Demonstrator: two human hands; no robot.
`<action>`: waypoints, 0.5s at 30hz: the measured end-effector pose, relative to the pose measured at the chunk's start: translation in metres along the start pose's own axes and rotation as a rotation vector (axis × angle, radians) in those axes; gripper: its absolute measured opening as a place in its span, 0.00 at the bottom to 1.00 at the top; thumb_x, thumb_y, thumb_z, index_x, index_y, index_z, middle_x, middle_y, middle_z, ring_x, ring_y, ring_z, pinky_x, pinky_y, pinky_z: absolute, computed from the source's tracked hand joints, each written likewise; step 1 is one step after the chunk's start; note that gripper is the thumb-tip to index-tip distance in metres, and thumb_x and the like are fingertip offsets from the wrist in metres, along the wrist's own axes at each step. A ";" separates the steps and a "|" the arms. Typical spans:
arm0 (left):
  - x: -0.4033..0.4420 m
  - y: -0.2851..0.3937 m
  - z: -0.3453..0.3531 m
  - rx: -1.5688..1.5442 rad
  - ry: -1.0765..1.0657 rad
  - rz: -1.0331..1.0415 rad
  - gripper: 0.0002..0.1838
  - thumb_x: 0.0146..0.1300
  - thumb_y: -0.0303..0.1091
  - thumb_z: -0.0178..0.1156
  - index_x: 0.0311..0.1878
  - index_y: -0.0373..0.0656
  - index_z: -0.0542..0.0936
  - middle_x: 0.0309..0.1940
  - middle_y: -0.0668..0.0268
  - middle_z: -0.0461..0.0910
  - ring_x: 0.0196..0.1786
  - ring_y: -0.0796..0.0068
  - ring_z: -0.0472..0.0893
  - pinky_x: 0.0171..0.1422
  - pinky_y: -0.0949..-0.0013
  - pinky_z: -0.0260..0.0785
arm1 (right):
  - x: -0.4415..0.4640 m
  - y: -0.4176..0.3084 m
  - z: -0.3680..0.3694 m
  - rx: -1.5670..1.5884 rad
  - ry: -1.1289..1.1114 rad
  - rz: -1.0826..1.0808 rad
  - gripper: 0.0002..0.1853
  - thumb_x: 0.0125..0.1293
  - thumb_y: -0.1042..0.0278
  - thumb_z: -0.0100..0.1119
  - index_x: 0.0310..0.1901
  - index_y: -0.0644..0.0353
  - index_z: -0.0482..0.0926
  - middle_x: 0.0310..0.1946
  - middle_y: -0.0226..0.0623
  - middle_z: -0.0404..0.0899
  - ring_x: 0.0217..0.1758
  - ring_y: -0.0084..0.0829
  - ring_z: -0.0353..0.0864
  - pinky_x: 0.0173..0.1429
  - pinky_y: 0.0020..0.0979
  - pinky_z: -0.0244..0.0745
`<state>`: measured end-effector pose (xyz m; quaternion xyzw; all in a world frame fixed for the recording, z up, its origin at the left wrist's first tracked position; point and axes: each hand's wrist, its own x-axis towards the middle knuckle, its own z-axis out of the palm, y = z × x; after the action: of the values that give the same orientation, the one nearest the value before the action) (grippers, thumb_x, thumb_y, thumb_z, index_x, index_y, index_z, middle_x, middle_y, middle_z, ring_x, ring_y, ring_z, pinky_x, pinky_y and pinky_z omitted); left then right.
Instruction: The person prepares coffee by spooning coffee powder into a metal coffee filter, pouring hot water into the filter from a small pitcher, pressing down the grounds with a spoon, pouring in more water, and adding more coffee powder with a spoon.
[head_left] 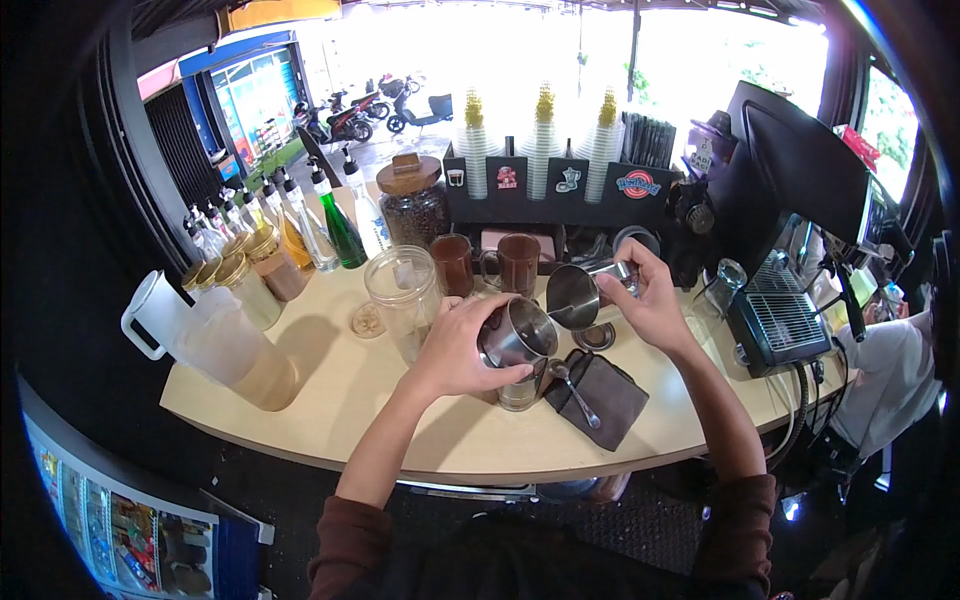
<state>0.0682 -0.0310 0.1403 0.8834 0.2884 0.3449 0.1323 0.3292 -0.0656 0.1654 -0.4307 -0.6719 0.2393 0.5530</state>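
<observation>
My left hand (462, 347) is wrapped round a stainless steel cup (510, 338), tilted with its mouth toward the right. In my right hand (648, 300) is a steel milk pitcher (573, 300), gripped at its handle side and tipped left, its rim close to the cup's mouth. Whether liquid runs between them I cannot tell. Below the cup stands a small glass (517, 396), partly hidden by it. A spoon (578, 393) lies on a dark folded cloth (622, 402) beside the glass. Behind my left hand is a clear jar (402, 290) without a lid.
Two brown mugs (518, 262) stand behind the cup. On the left are a plastic jug (235, 345), lidded jars (247, 290) and pump bottles (340, 225). A bean jar (413, 205) and cup rack (560, 185) line the back; an espresso machine (785, 315) stands right.
</observation>
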 end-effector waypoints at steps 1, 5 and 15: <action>0.000 0.000 0.000 -0.005 0.007 0.009 0.43 0.37 0.53 0.73 0.58 0.40 0.75 0.44 0.57 0.80 0.47 0.60 0.76 0.59 0.63 0.59 | 0.000 -0.001 0.000 0.000 0.000 0.001 0.10 0.64 0.75 0.59 0.32 0.61 0.66 0.26 0.25 0.68 0.30 0.13 0.67 0.34 0.21 0.67; 0.000 -0.001 0.001 -0.002 0.009 0.007 0.43 0.37 0.53 0.73 0.58 0.40 0.75 0.44 0.57 0.80 0.47 0.60 0.76 0.59 0.63 0.59 | 0.001 -0.002 0.001 0.003 0.001 -0.014 0.09 0.63 0.76 0.59 0.32 0.61 0.66 0.25 0.26 0.68 0.30 0.13 0.67 0.34 0.21 0.65; 0.000 -0.007 0.006 -0.025 0.028 0.026 0.43 0.37 0.52 0.73 0.58 0.42 0.75 0.48 0.58 0.81 0.47 0.61 0.76 0.59 0.65 0.60 | 0.002 -0.012 0.006 -0.006 -0.019 -0.010 0.09 0.63 0.76 0.59 0.33 0.62 0.66 0.26 0.29 0.72 0.30 0.15 0.73 0.32 0.21 0.67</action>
<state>0.0691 -0.0260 0.1331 0.8803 0.2746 0.3626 0.1348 0.3197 -0.0691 0.1744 -0.4267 -0.6801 0.2386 0.5464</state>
